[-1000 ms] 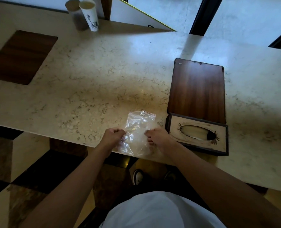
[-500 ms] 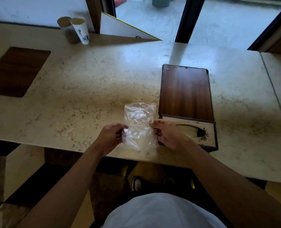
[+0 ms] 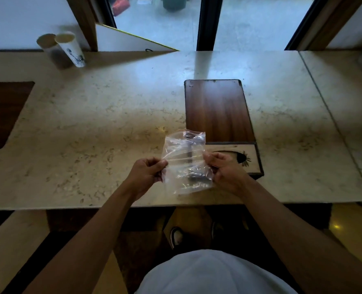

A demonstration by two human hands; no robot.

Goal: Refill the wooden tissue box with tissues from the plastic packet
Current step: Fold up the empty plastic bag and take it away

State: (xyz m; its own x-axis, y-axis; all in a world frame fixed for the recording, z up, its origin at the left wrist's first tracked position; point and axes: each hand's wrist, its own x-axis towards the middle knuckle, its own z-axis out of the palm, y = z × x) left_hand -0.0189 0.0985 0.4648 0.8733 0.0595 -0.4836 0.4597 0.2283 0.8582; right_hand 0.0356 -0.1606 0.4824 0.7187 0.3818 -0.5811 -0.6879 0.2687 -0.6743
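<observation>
I hold a clear, crumpled plastic packet point(image 3: 185, 158) upright above the front edge of the marble table. My left hand point(image 3: 148, 174) pinches its left edge and my right hand point(image 3: 224, 169) pinches its right edge. The packet looks see-through, and no tissues show inside it. Just to the right lies the wooden tissue box point(image 3: 242, 159), its pale face with an oval slot turned up. My right hand and the packet cover the left end of the box.
A dark wooden inlay panel point(image 3: 217, 109) sits flush in the marble table point(image 3: 103, 128) behind the box, and another inlay point(image 3: 1, 113) lies at the far left. Two paper cups point(image 3: 68, 49) stand at the back left. A glass door rises behind the table.
Both hands have lifted the packet off the table edge and spread it flat between them. The camera has tilted up, so the table and box sit lower in view.
</observation>
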